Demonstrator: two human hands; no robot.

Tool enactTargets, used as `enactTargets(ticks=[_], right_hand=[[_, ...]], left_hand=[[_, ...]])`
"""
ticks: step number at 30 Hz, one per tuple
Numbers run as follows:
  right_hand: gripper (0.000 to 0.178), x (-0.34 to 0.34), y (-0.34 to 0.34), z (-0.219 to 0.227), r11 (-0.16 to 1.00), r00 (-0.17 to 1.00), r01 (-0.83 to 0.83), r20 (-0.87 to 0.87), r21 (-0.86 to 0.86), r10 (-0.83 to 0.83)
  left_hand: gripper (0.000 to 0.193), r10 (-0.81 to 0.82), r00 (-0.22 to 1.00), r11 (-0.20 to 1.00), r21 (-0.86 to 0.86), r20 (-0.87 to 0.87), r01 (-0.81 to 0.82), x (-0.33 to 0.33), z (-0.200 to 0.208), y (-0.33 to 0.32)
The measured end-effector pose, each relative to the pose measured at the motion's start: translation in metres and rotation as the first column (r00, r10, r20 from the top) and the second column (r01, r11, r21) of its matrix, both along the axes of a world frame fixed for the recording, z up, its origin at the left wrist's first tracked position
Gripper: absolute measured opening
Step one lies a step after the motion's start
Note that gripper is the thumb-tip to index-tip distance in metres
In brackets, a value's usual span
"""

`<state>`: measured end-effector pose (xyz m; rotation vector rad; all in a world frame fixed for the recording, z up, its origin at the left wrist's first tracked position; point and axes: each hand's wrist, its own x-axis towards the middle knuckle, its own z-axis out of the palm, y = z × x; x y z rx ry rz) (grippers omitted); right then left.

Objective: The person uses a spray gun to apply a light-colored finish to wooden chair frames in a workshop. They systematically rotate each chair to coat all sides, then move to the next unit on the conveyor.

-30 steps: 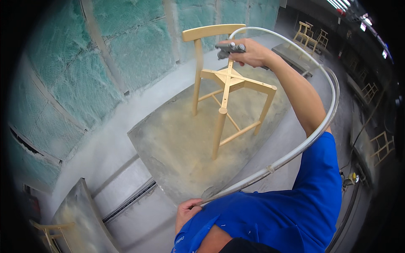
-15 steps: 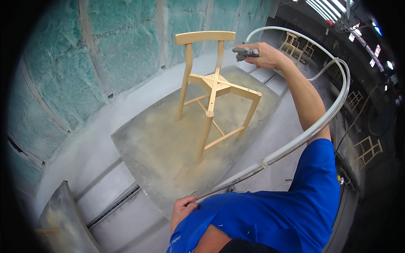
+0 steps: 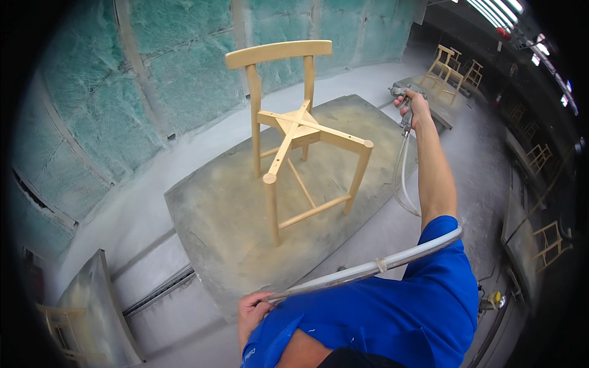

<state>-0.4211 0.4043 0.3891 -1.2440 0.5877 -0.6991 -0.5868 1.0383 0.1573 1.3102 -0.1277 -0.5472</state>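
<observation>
Hands — spray gun right, hose left

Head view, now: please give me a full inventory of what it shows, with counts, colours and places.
Near chair frame: one, pale wood, upright at centre
Platform: one, grey with yellowish patches, under that frame
Spray gun: one, metallic grey, in the right hand
Hoses: number unclear, white and grey, looping below the gun and crossing the torso
Fibrous wall panels: several, teal, upper left
Far chair frames: several, pale wood, upper right, right and lower left
Other platforms: at least three, grey, lower left, upper right and right
Lights: several, white, top right
Floor: one, pale grey, around the platforms
Shirt: one, blue, bottom
Right hand: one, bare, upper right
Left hand: one, bare, holding the hoses, bottom
</observation>
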Motion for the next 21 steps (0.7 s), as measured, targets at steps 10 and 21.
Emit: enactTargets(ticks=[10, 21], right_hand=[[0.025, 0.048, -0.135, -0.063, 0.867, 0.901, -0.428, 0.192, 0.257, 0.388], [0.026, 0.102, -0.039, 0.006, 0.744, 0.75, -0.659, -0.022, -0.108, 0.661]], left_hand=[[0.026, 0.038, 0.996, 0.994, 0.104, -0.086, -0.029, -0.058, 0.043, -0.212], [0.025, 0.173, 0.982, 0.965, 0.186, 0.075, -0.184, -0.096, 0.072, -0.248]])
